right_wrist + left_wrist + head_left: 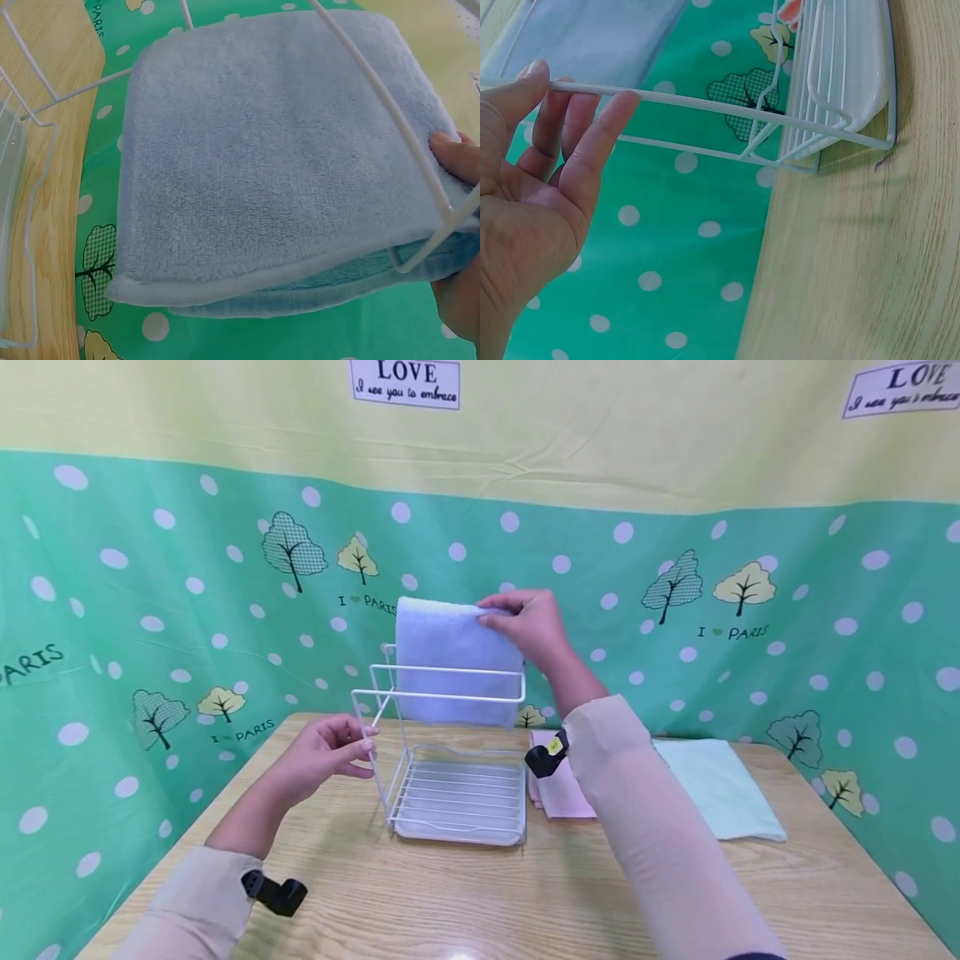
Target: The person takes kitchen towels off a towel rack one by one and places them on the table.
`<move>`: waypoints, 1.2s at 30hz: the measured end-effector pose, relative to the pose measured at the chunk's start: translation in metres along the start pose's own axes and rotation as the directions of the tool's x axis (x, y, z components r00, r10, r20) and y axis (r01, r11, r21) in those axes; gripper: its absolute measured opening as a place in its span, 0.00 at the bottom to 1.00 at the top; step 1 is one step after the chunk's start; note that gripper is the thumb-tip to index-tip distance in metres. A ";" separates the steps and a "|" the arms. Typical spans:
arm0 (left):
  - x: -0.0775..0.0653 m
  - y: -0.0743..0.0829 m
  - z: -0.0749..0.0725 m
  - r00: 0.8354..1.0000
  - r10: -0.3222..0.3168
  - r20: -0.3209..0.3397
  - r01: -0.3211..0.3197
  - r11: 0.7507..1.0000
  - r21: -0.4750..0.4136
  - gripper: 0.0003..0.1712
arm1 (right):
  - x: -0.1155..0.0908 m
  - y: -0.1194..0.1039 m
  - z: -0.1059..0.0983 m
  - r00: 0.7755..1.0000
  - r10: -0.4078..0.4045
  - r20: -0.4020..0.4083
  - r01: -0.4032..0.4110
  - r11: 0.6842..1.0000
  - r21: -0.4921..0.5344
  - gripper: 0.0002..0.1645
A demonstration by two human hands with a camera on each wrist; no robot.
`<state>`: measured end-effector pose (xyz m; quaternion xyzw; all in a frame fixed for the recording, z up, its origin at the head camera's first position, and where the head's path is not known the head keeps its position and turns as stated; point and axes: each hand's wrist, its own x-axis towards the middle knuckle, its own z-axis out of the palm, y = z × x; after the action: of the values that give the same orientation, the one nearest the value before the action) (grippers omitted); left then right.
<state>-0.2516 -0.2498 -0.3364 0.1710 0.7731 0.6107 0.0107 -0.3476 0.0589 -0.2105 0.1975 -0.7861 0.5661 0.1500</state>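
A white wire rack (450, 697) stands on the table, with a white drip tray (457, 839) under its lower grid. At its left side my left hand (318, 756) holds an upright wire, thumb on one side and fingers on the other. A folded light blue towel (457, 639) hangs at the rack's back, behind the two front bars. My right hand (532, 622) pinches the towel's upper right edge between thumb and fingers. In the right wrist view, the towel's layers (277, 150) part at the lower edge, with rack wires crossing in front.
A pink folded cloth (562, 793) lies right of the rack, partly hidden by my right forearm. Farther right is a mint green folded cloth (720, 785). A green and yellow patterned curtain (465, 560) closes off the back of the wooden table (420, 902).
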 end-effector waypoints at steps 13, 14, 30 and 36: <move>0.000 -0.002 0.000 1.000 0.007 -0.004 -0.007 1.000 0.016 0.14 | -0.004 -0.019 -0.018 0.987 -0.024 -0.158 0.042 0.993 0.113 0.10; 0.000 -0.002 0.000 1.000 0.007 -0.004 -0.007 1.000 0.017 0.14 | -0.005 -0.020 -0.021 0.985 -0.021 -0.172 0.044 0.990 0.131 0.10; 0.000 0.000 0.000 1.000 0.003 0.004 -0.003 1.000 0.012 0.14 | -0.012 -0.034 -0.054 0.934 -0.014 -0.358 0.119 0.955 0.273 0.12; 0.000 0.000 -0.001 1.000 0.002 0.006 -0.002 1.000 0.006 0.14 | -0.017 -0.037 -0.065 0.911 0.014 -0.412 0.134 0.935 0.329 0.13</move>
<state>-0.2522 -0.2504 -0.3367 0.1737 0.7748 0.6078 0.0120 -0.3138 0.1128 -0.1668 0.1232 -0.6173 0.7206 0.2906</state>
